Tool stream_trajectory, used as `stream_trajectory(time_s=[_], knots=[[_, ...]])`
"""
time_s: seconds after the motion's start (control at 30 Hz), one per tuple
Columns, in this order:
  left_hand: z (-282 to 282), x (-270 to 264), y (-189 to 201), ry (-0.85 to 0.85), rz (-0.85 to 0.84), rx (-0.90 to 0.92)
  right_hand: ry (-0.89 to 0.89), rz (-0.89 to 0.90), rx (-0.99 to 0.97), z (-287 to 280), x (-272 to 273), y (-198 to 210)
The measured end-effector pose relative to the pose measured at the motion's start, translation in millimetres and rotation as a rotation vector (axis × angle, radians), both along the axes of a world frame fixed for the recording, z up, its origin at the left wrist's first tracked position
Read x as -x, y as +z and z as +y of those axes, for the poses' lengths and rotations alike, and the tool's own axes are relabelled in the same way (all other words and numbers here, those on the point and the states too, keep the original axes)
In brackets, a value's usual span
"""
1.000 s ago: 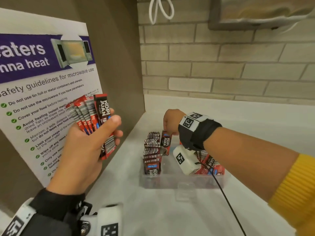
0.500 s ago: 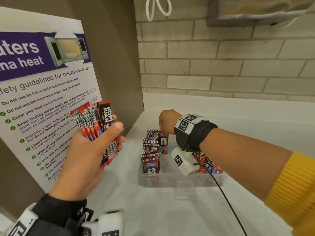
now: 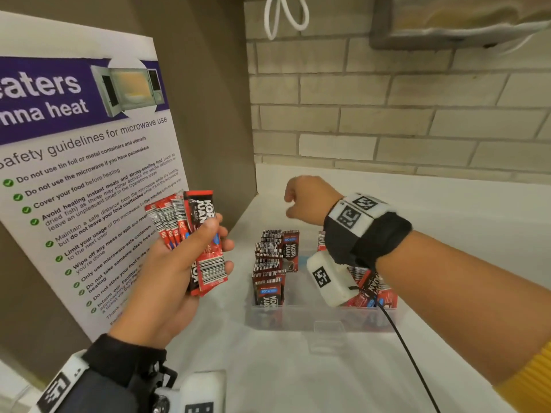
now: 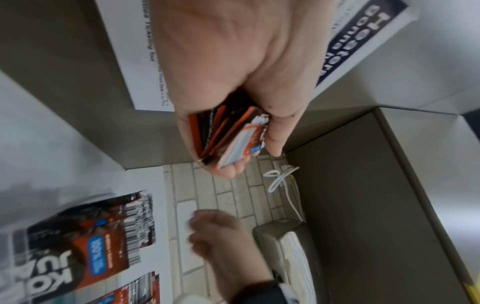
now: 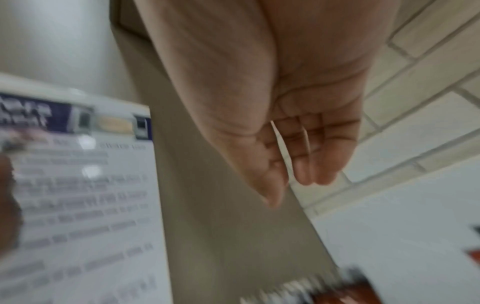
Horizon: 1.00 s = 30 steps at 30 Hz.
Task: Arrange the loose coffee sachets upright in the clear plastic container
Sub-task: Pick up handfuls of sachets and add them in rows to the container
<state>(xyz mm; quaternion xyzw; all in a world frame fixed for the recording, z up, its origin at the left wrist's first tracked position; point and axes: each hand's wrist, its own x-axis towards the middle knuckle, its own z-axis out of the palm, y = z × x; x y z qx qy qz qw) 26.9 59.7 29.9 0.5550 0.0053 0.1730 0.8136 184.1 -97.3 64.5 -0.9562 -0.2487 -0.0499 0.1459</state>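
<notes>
Sachets held left; container partly filled.

A fanned bunch of coffee sachets (image 3: 190, 234) is gripped in the left hand (image 3: 167, 272), left of the clear plastic container (image 3: 322, 318) on the white worktop (image 3: 268, 368). Upright sachets (image 3: 269, 263) are seen inside. The right hand (image 3: 310, 201) is raised above it, grip empty, fingers loosely extended.

Clear container (image 3: 322, 318) stood on counter (image 3: 298, 377), before brick wall (image 3: 387, 120). Sachets (image 3: 269, 269) stood upright in its left compartment, more sachets (image 3: 374, 289) in right one. Poster (image 3: 74, 162) leaned at left. Left hand (image 3: 167, 272) with fanned sachet bundle (image 3: 190, 234) was left of container; right hand (image 3: 310, 201) above its back part.
</notes>
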Motion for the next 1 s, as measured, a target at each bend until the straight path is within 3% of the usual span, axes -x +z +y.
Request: stream_trajectory(time_s=[0.07,0.17,0.23,0.53,0.67,0.87,1.0], knots=[[-1.0,-3.2,-1.9,-0.003,0.039,0.037,0.069,0.030,-0.340,-1.8,21.6,14.4],[-7.2,-9.9,-2.7,-0.015,0.076,0.080,0.237,0.381,-0.696,7.5,66.2,15.8],[-14.0,-12.9,0.2,-0.047,0.076,0.126,0.300,0.506,-0.722,16.4,86.4,1.7],[-19.5,-12.9,9.4,-0.123,0.108,0.228,0.222,0.436,-1.046,19.1,92.8,-22.9],[-20.4,-15.9,10.3,-0.036,0.081,0.190,0.258,0.386,-1.164,13.7,95.3,-20.3],[-21.5,-16.7,7.6,0.041,0.067,0.148,0.295,0.290,-1.192,7.0,91.9,-20.9],[-22.0,-11.3,6.4,-0.008,0.120,0.107,0.335,0.336,-1.285,4.4,86.8,-21.6]])
